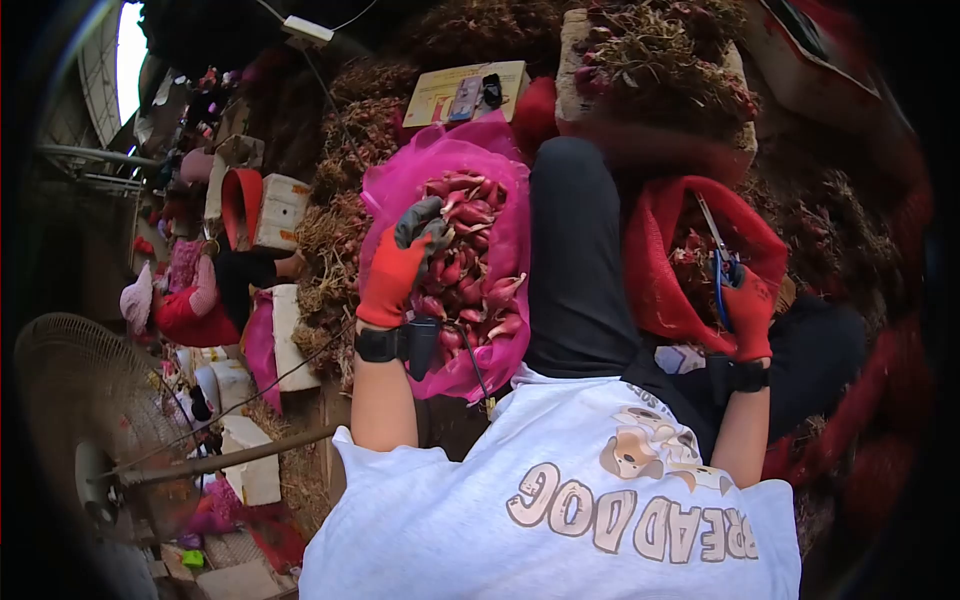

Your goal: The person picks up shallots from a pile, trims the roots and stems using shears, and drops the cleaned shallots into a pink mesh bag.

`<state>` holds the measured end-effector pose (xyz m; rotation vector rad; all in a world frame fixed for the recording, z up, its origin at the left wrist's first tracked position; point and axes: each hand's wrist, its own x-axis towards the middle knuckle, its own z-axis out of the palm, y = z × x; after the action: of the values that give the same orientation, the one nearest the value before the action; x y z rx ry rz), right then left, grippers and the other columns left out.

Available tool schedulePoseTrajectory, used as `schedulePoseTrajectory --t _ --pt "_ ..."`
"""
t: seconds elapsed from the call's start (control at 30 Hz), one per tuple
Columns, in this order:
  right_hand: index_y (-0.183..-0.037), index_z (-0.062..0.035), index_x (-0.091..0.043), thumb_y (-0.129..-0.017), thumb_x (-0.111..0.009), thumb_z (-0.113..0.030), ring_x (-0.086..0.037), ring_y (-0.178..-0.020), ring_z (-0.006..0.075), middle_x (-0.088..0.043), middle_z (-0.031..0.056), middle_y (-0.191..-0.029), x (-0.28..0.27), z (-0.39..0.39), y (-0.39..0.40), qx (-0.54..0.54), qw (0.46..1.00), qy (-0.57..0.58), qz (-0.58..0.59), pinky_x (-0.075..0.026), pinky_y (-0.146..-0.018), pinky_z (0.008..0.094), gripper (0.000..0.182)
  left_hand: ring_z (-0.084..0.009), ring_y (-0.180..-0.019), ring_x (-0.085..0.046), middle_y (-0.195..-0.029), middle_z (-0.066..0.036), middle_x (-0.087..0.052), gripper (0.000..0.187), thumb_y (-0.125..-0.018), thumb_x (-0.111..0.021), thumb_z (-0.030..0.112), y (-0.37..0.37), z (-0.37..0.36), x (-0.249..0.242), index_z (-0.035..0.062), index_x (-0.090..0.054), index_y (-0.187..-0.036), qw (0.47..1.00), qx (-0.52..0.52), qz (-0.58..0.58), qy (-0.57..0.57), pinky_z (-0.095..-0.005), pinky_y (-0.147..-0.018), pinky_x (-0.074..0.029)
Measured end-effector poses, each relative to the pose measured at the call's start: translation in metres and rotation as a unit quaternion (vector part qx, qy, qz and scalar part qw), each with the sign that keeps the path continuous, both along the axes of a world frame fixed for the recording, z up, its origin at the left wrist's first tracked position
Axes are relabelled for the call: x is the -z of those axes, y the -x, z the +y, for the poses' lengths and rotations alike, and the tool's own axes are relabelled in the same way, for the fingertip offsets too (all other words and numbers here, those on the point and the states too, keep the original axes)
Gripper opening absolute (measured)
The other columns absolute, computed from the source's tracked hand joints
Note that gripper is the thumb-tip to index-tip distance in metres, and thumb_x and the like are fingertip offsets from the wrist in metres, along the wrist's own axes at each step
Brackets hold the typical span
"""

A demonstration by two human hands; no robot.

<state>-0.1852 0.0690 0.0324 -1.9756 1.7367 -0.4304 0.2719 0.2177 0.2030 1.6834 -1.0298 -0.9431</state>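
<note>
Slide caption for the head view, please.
Red-gloved left hand at glossy red bulbs in a pink mesh bag; red-gloved right hand holding blue-handled metal scissors.

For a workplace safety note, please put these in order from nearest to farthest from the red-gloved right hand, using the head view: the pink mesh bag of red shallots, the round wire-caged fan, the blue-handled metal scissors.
1. Scissors: held in the right hand.
2. Bag of shallots: leftward, past the dark-trousered leg.
3. Fan: far left.
</note>
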Motion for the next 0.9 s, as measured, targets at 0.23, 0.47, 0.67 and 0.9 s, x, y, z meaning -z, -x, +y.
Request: schedulePoseTrajectory --t 0.23,0.47,0.67,0.9 --pt "-0.098 -0.0103 -0.063 -0.079 -0.062 -0.035 -0.062 -0.087 0.0346 -0.066 0.0151 -0.089 -0.010 0.007 0.015 0.032 0.999 0.034 0.024 -0.048 -0.074 0.0433 0.031 -0.0111 -0.082 -0.061 -0.098 -0.003 -0.066 0.028 -0.089 -0.058 0.017 0.024 -0.021 -0.038 0.0033 -0.061 -0.113 0.997 0.006 -0.054 -0.059 -0.0263 -0.072 -0.048" --pt "-0.100 -0.0110 -0.063 -0.080 -0.061 -0.033 -0.062 -0.087 0.0343 -0.066 0.0155 -0.090 -0.022 0.010 0.006 0.007 0.999 0.021 0.027 -0.048 -0.074 0.0433 0.029 -0.0265 -0.067 -0.060 -0.077 -0.011 -0.063 0.022 -0.081 -0.067 0.029 0.105 0.048 0.003 0.0071 -0.063 -0.079 0.855 0.146 -0.459 -0.191 -0.0354 -0.062 -0.046" --pt "-0.096 -0.0090 -0.062 -0.078 -0.062 -0.033 -0.062 -0.086 0.0341 -0.065 0.0150 -0.089 -0.013 0.007 0.007 -0.008 0.999 0.023 0.022 -0.047 -0.073 0.0436 0.030 -0.0324 -0.068 -0.058 -0.072 -0.011 -0.060 0.030 -0.080 -0.068 0.037 0.116 0.039 0.043 0.0086 -0.061 -0.073 0.872 0.110 -0.442 -0.181 -0.0413 -0.060 -0.044" --pt "-0.095 -0.0089 -0.062 -0.076 -0.064 -0.032 -0.062 -0.087 0.0328 -0.066 0.0136 -0.089 -0.022 0.009 0.010 0.015 0.999 0.034 0.012 -0.048 -0.073 0.0422 0.030 -0.0264 -0.064 -0.053 -0.069 -0.009 -0.053 0.020 -0.081 -0.066 0.014 0.114 0.020 0.010 0.0021 -0.053 -0.072 0.978 0.118 -0.166 -0.043 -0.0350 -0.062 -0.042"
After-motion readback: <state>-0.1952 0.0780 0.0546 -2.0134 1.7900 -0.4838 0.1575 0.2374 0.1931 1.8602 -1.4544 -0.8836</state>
